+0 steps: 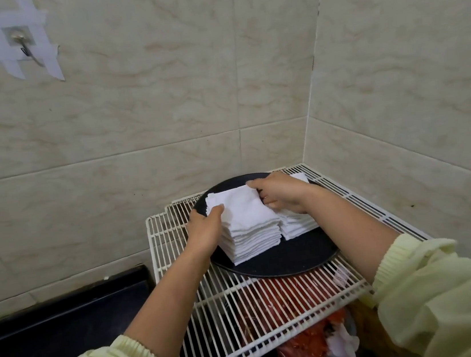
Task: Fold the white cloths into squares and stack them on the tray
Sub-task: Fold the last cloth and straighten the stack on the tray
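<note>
Atop the black tray (pixel 283 259), clasping the cloth stack (pixel 251 239) with left hand (pixel 204 227), pinching its top cloth (pixel 238 208) with curled right hand (pixel 282 193); could tip sideways if tugged unevenly

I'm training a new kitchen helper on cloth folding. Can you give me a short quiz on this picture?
1. True or false: the black tray stands on a wooden table.
2. How many stacks of folded cloths are on the tray? A one, B two, C four.
3. Fill in: the left hand has its thumb on top of the ____ stack.
Key: 1 false, it stands on the white wire rack. 2 B: left stack, right stack. 3 left.
</note>
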{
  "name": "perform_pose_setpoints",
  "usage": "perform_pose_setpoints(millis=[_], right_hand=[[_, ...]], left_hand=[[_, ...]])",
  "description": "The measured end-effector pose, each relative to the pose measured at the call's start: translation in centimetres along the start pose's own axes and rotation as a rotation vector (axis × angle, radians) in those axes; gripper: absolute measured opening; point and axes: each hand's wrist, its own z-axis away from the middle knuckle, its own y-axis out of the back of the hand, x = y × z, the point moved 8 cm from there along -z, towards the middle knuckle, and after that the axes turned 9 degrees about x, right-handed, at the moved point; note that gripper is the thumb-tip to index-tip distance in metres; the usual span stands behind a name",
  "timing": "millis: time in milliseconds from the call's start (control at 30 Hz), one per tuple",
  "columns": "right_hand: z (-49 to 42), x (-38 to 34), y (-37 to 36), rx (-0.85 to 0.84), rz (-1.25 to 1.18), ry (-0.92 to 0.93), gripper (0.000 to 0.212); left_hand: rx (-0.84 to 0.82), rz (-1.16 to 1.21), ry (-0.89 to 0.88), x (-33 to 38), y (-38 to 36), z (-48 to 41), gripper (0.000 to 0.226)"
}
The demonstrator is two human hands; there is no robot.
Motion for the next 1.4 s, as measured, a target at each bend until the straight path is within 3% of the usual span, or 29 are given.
perform_pose_setpoints(millis=[67,133,333,400,533,700,800,900,1100,1233,1300,1400], right_hand=[[0.5,0.1,-1.2,-0.094,-0.086,-0.046,0.07],[1.0,0.4,-1.7,-0.117,-0.108,-0.072,0.07],[1.2,1.6,-2.6,-0.167,-0.017,-0.139,0.057],[1.5,1.8,-2.8,-0.178,0.024,-0.167,0.05],[1.9,1.9,-2.9,-0.197,0.092,-0.181,0.06],[2.6,1.6,-2.2,-0.217,0.014,-0.189,0.051],[2.6,1.1,-1.6,-0.171,0.091,-0.144,0.034],[2.2,-0.2,-0.8,-0.049,0.139,-0.031,0.011],[0.7,-3.2,0.1,0.246,0.491,0.24,0.037],[0.0,-3.9,0.8,0.358,0.504,0.283,0.022],[-0.3,-4.5,1.1,0.383,0.476,0.319,0.01],[-0.5,-4.9,0.9,0.36,0.404,0.367,0.016]], left_hand=[[-0.024,0.061,0.094,-0.7,-1.0,0.1,0.099],[-0.04,0.104,0.137,-1.1,-1.8,0.3,0.099],[-0.099,0.207,0.208,-5.9,-4.1,-4.5,0.122],[-0.114,0.225,0.221,-6.4,-4.5,-5.0,0.121],[-0.17,0.289,0.206,-4.2,-4.7,-1.7,0.117],[-0.191,0.343,0.219,-3.2,-4.7,-0.1,0.105],[-0.163,0.329,0.202,-2.7,-4.2,0.2,0.098],[0.005,0.203,0.054,-1.2,-2.3,-0.2,0.078],[0.123,-0.096,-0.507,4.4,-0.1,1.9,0.066],[0.085,-0.347,-0.86,5.7,-0.6,4.2,0.05],[0.047,-0.457,-0.903,5.3,-1.0,4.1,0.04],[0.044,-0.525,-0.88,4.8,-0.9,3.6,0.036]])
